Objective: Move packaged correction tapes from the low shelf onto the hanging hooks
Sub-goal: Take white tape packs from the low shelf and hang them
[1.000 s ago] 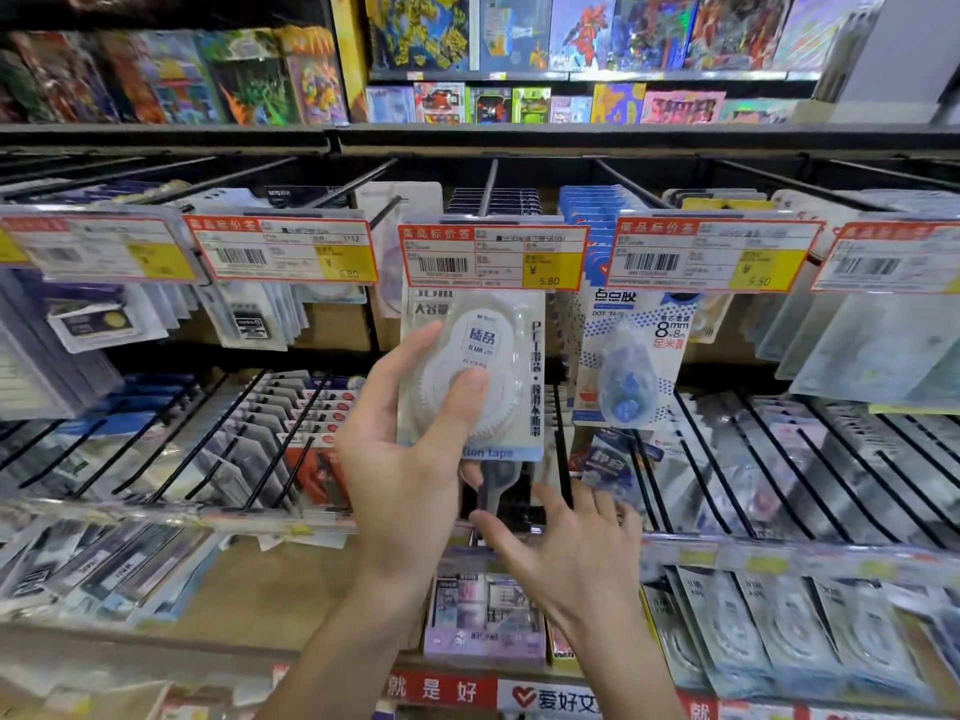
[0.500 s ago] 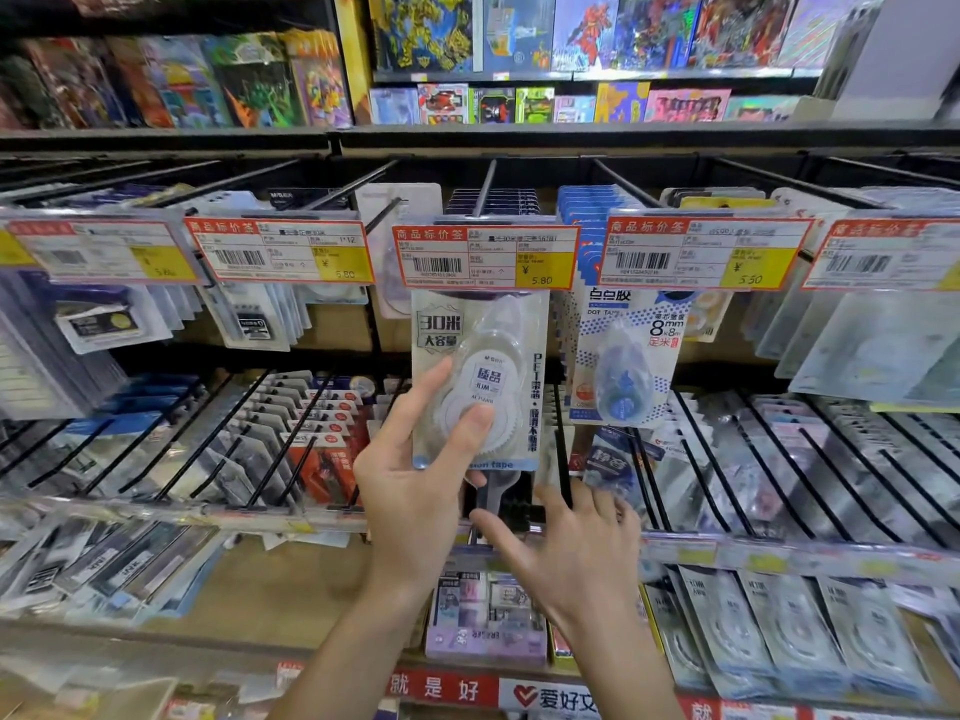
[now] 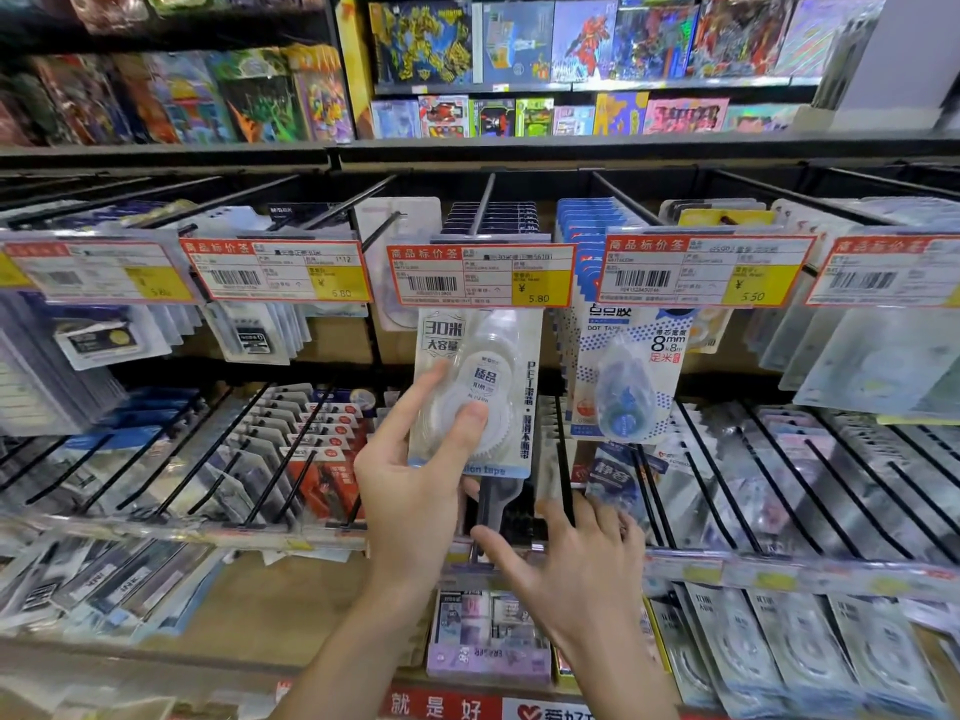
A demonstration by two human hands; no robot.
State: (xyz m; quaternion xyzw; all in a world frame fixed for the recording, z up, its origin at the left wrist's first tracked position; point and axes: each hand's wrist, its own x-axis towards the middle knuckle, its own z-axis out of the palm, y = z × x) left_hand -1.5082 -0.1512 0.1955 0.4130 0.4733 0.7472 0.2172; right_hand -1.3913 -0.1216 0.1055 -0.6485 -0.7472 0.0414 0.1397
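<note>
Shop shelves of stationery face us, price tags (image 3: 480, 275) along hook rail. Our left hand (image 3: 415, 475) pinches tape pack (image 3: 475, 392), thumb on blister, pack hanging just under middle tag. Our right hand (image 3: 576, 569) open, fingers spread, below pack.

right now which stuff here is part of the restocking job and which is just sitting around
Job: correction tape pack gripped by left hand; hook above it; right hand, open, below.

Just there: blue glue tape pack; price tags; toy boxes up top.

Red-edged price tags (image 3: 480, 275), blue dot-glue pack (image 3: 626, 376), colourful boxes (image 3: 582, 41), perhaps toys
</note>
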